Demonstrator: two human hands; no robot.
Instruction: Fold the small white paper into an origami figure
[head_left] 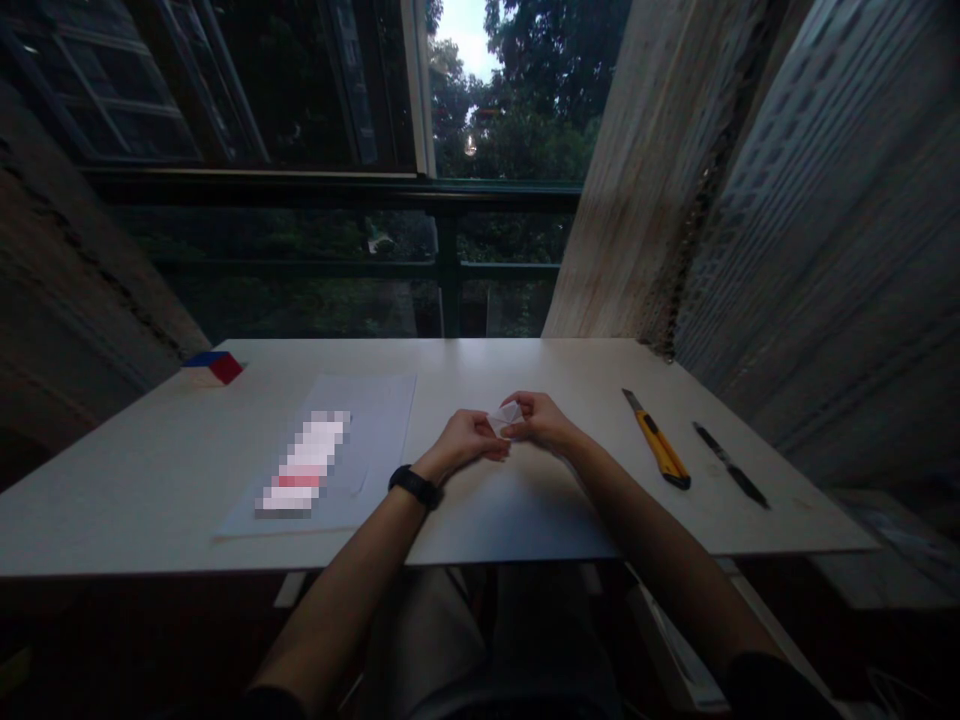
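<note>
A small folded piece of white paper (505,416) is held between my two hands, just above the middle of the white table. My left hand (471,438), with a black watch on its wrist, pinches the paper's left side. On the right side, my right hand (538,416) grips it between thumb and fingers. Fold lines and a pointed shape show in the paper, though the fingers hide part of its edges.
White paper sheets (386,430) lie left of my hands, with a blurred-out patch on them. A yellow utility knife (657,440) and a black pen (729,464) rest to the right. A blue and red block (214,368) sits at the far left. Behind the table (480,530) are a window and curtains.
</note>
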